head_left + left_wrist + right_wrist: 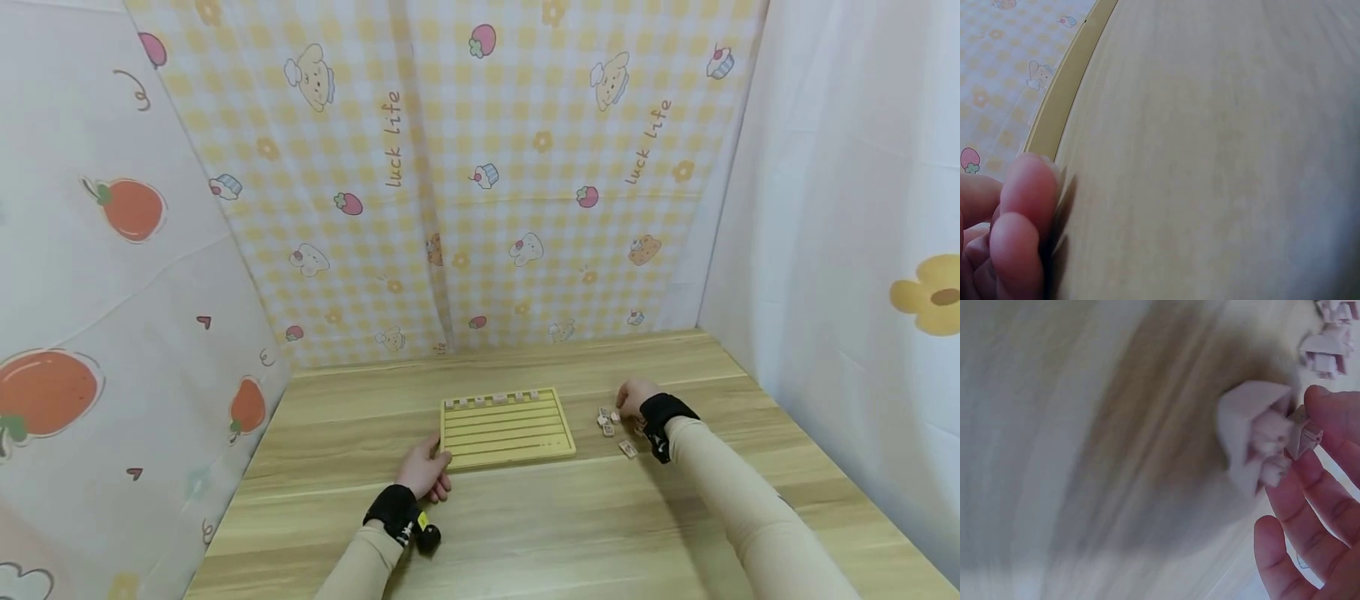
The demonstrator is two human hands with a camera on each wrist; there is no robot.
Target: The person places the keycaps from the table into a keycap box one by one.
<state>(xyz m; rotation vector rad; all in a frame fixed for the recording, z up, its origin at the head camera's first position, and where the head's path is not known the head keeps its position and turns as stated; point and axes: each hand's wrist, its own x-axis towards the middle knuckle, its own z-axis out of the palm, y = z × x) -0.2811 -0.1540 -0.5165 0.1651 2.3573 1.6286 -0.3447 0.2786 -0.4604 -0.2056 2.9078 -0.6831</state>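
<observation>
In the head view, the yellow tray (495,430) lay on the wooden table (540,525), its ridges running left to right; a row of small tiles (500,398) sat in it along the far side. The left hand (422,472) was at its near left corner, fingers curled and holding it there. To the right of the tray, the right hand (637,397) was bent down beside a cluster of loose tiles (608,431), one of them lying nearer than the others.

In the left wrist view, two bent fingertips met the tray's rim; how firmly they gripped, I could not tell.

In the right wrist view, fingertips nearly closed together pinched a small pink piece (1302,432). A larger pink block (1254,434) showed just beside it, blurred; whether they touched was unclear.
</observation>
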